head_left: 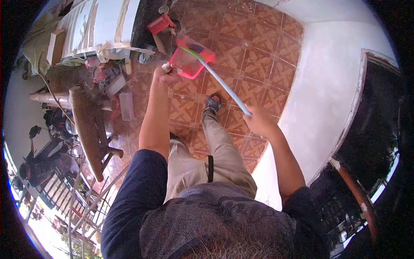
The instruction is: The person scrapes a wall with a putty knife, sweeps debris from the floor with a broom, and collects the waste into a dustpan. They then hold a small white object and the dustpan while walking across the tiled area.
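My right hand (260,121) is closed round the upper end of a broom's pale blue handle (228,91). The handle slants up and left to a green part (189,51) lying across a bright pink dustpan (186,68). Beyond the green part, the broom's lower end is blurred and merges with the pink. My left hand (167,75) is closed at the left side of the dustpan, fingers wrapped round a handle whose pale, rounded end (166,67) shows above the fist. The dustpan is over the tiled floor, ahead of my sandalled foot (213,102).
Patterned brown tiles (263,56) cover the floor. A white wall (321,82) runs along the right. At left stand a white taped cabinet (103,23), clutter, a clear plastic box (126,105) and a wooden piece of furniture (86,125). A red object (159,24) lies ahead.
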Demonstrator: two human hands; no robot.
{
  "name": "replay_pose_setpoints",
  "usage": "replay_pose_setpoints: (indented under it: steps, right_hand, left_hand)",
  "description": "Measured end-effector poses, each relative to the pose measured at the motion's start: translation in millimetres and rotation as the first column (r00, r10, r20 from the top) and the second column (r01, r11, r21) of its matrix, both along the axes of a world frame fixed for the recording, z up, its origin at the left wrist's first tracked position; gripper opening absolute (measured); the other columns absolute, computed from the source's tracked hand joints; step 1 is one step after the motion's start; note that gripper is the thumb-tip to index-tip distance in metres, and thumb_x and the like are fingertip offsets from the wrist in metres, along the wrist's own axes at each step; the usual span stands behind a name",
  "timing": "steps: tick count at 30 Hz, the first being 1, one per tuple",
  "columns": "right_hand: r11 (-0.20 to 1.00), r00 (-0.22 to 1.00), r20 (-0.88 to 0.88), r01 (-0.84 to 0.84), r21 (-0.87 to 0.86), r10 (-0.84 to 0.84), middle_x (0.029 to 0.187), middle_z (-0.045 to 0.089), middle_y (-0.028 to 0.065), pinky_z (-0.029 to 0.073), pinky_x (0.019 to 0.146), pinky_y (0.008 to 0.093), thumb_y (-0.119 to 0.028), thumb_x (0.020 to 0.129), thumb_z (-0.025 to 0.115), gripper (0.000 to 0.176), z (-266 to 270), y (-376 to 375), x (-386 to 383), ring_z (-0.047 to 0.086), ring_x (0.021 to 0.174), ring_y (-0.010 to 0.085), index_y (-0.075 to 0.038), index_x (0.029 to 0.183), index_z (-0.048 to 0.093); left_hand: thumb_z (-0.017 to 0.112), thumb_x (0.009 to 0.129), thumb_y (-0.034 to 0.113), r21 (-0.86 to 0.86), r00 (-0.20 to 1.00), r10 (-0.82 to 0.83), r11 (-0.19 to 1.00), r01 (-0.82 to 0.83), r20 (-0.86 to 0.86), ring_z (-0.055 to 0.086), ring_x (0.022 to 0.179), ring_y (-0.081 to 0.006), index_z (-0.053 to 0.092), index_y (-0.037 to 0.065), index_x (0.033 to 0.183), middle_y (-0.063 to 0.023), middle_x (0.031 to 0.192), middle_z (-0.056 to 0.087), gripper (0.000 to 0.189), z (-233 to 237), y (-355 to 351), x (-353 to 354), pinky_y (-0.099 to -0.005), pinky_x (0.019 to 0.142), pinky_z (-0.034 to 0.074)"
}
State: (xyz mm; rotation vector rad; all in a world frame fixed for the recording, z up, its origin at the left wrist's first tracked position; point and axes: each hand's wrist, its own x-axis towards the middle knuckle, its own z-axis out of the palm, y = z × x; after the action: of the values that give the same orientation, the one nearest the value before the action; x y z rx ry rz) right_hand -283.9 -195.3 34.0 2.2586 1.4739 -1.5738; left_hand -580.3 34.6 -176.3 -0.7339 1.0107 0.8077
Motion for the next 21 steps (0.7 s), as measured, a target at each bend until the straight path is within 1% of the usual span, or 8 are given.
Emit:
replay_pose_setpoints:
  steps: [4, 6, 9, 11, 12, 15, 18, 21]
  right_hand:
    - [0.994, 0.996, 0.028, 0.086, -0.068, -0.085, 0.089, 0.061, 0.0262, 0.049, 0.074, 0.0434, -0.010, 0.083, 0.056, 0.037, 70, -9, 13, 0.061, 0.083, 0.0392, 0.000, 0.119, 0.054]
    - [0.999, 0.982, 0.187, 0.032, 0.021, -0.036, 0.090, 0.061, 0.0265, 0.049, 0.073, 0.0445, -0.010, 0.083, 0.055, 0.033, 82, -6, 21, 0.061, 0.083, 0.0395, 0.000, 0.115, 0.055]
    - [0.992, 0.950, 0.313, -0.044, 0.115, 0.006, 0.088, 0.060, 0.0273, 0.049, 0.069, 0.0463, -0.009, 0.082, 0.054, 0.031, 48, 31, 32, 0.061, 0.082, 0.0396, 0.000, 0.112, 0.057]
    - [0.977, 0.915, 0.402, -0.115, 0.179, 0.034, 0.083, 0.063, 0.0231, 0.050, 0.070, 0.0481, -0.013, 0.084, 0.052, 0.023, -36, 59, 42, 0.062, 0.080, 0.0390, 0.002, 0.100, 0.061]
    - [0.982, 0.913, 0.407, -0.103, 0.161, 0.029, 0.084, 0.063, 0.0228, 0.050, 0.071, 0.0480, -0.013, 0.085, 0.050, 0.023, -54, 83, 34, 0.063, 0.081, 0.0385, 0.002, 0.098, 0.061]
    - [0.971, 0.922, 0.372, -0.181, 0.157, 0.112, 0.088, 0.064, 0.0232, 0.051, 0.073, 0.0479, -0.012, 0.087, 0.045, 0.025, -106, 129, 3, 0.064, 0.084, 0.0376, 0.004, 0.098, 0.062]
    - [0.943, 0.886, 0.396, -0.310, 0.118, 0.242, 0.089, 0.064, 0.0238, 0.051, 0.074, 0.0479, -0.012, 0.088, 0.043, 0.027, -88, 110, -39, 0.064, 0.085, 0.0376, 0.004, 0.100, 0.062]
    - [0.947, 0.913, 0.257, -0.318, -0.041, 0.317, 0.092, 0.063, 0.0251, 0.050, 0.076, 0.0485, -0.012, 0.087, 0.045, 0.028, -48, 73, -52, 0.062, 0.089, 0.0393, 0.003, 0.103, 0.061]
  left_hand:
    - [0.039, 0.091, 0.011, -0.019, 1.000, 0.010, 1.000, -0.010, 0.014, 0.055, 0.058, -0.0208, 0.046, -0.002, 0.080, -0.0110, 0.068, 0.052, 0.019, 4, -9, -13, -0.0301, 0.052, 0.054]
    - [0.039, 0.091, 0.011, -0.001, 1.000, -0.011, 1.000, 0.011, -0.003, 0.055, 0.058, -0.0203, 0.046, -0.002, 0.081, -0.0110, 0.068, 0.052, 0.019, -4, -21, -21, -0.0294, 0.052, 0.054]
    - [0.039, 0.092, 0.013, 0.064, 0.998, -0.049, 0.997, 0.051, -0.029, 0.054, 0.058, -0.0190, 0.045, -0.002, 0.082, -0.0111, 0.070, 0.051, 0.019, 0, -51, -22, -0.0272, 0.052, 0.053]
    - [0.038, 0.088, 0.007, 0.045, 0.996, -0.015, 0.999, 0.019, -0.083, 0.054, 0.054, -0.0171, 0.049, 0.001, 0.075, -0.0085, 0.065, 0.054, 0.018, 5, -71, -23, -0.0271, 0.049, 0.052]
    - [0.039, 0.088, 0.006, 0.036, 0.999, 0.001, 0.999, -0.003, 0.043, 0.055, 0.054, -0.0171, 0.049, 0.001, 0.076, -0.0087, 0.067, 0.055, 0.016, -18, -82, -36, -0.0270, 0.051, 0.053]
    - [0.040, 0.088, 0.007, 0.108, 0.998, 0.056, 0.993, -0.053, -0.022, 0.055, 0.055, -0.0172, 0.049, 0.000, 0.079, -0.0085, 0.068, 0.055, 0.015, -9, -109, -42, -0.0268, 0.052, 0.053]
    - [0.040, 0.088, 0.008, 0.042, 0.985, 0.173, 0.984, -0.172, -0.004, 0.056, 0.057, -0.0182, 0.049, 0.000, 0.080, -0.0089, 0.068, 0.055, 0.015, -6, -109, -47, -0.0270, 0.054, 0.053]
    - [0.040, 0.088, 0.008, 0.040, 0.959, 0.271, 0.961, -0.275, 0.083, 0.057, 0.058, -0.0197, 0.049, -0.001, 0.081, -0.0100, 0.068, 0.055, 0.014, -5, -111, -52, -0.0281, 0.055, 0.054]
